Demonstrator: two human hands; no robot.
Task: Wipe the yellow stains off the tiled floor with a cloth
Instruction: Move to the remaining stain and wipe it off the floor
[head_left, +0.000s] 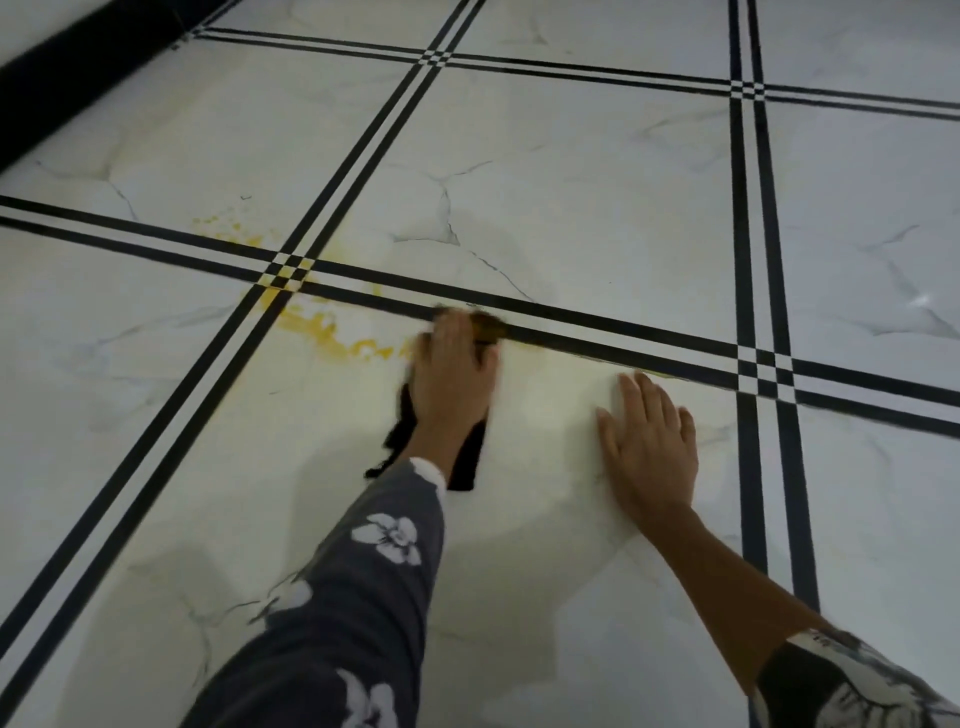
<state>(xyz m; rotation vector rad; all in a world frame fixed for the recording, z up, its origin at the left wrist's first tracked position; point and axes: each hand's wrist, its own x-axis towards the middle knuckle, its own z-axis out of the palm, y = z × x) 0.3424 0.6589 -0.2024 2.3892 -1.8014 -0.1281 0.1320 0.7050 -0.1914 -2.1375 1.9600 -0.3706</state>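
The cloth (467, 462), a dark one, is being pressed to the tiled floor (571, 182) under the left hand (454, 371). The hand is laid on top of it, fingers stretched forward and held close together, the tips lost in blur right at the edge of the black double stripe (623, 332). A tail of the cloth is seen trailing back under the wrist on both sides. Its front end, just past the fingertips, is tinged brownish yellow.

Now to the yellow stains (332, 338). The thickest patch is found just left of the cloth, running up the near tile towards the crossing of the stripes. The crossing itself is coloured yellow, and fainter specks are scattered on the tile beyond it. A pale yellowish film (550, 395) is spread over the tile between the two hands.

The right hand (649, 441) is planted flat on the same tile, palm down, fingers straight and slightly spread, nothing held under it. It is set to the right of the cloth and clear of it, its fingertips close to the stripe. The two hands are kept apart.

A grey sleeve (363, 597) printed with white flowers is worn on the left arm. The right forearm is bare up to a patterned sleeve (841, 675). A black skirting (62, 73) is seen along the top left corner.
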